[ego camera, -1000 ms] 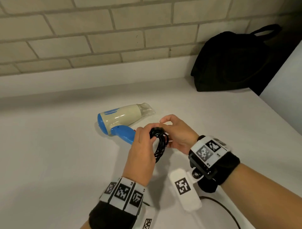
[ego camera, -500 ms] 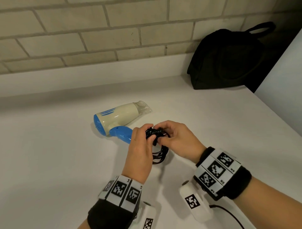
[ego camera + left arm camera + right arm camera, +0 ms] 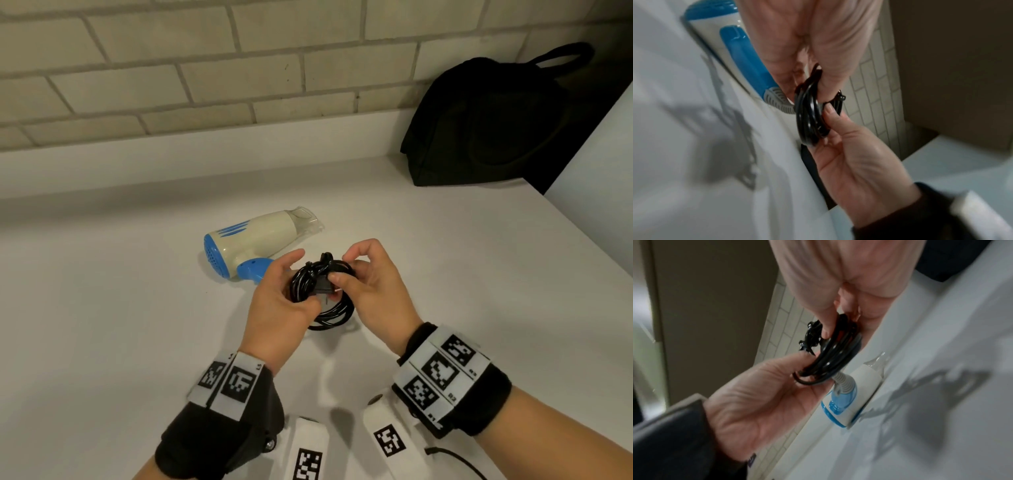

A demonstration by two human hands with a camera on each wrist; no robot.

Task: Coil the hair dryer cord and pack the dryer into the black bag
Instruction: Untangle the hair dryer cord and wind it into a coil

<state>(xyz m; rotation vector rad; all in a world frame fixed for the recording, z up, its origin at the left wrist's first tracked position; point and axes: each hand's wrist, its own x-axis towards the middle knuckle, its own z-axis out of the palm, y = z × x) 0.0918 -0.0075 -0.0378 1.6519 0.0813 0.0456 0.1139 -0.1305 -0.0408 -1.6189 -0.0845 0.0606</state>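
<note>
— Where's the cord (image 3: 320, 294) now?

— Bundled in black loops, held above the counter (image 3: 137, 325) between both hands, just in front of the dryer (image 3: 255, 241). Pinched on its near-left side by the left hand (image 3: 281, 301), thumb and fingers curled round the strands. Gripped on the right by the right hand (image 3: 373, 291), fingertips closed on the plug end near the top of the coil.

— And the dryer itself?

— Lying on its side, long axis running left to right, blue intake grille to the left, clear nozzle to the right, blue handle pointing toward the left hand. Closer to the left hand; almost touching it, though contact hard to confirm.

— The black bag (image 3: 486, 126)?

— Far right, against the brick wall, well apart from the hands. Nearer the right hand. Opening not visible from here.

— Look of the cord?

— Glossy, thin, several loose loops, probably springy; likely to unwind if let go before tucking.
</note>
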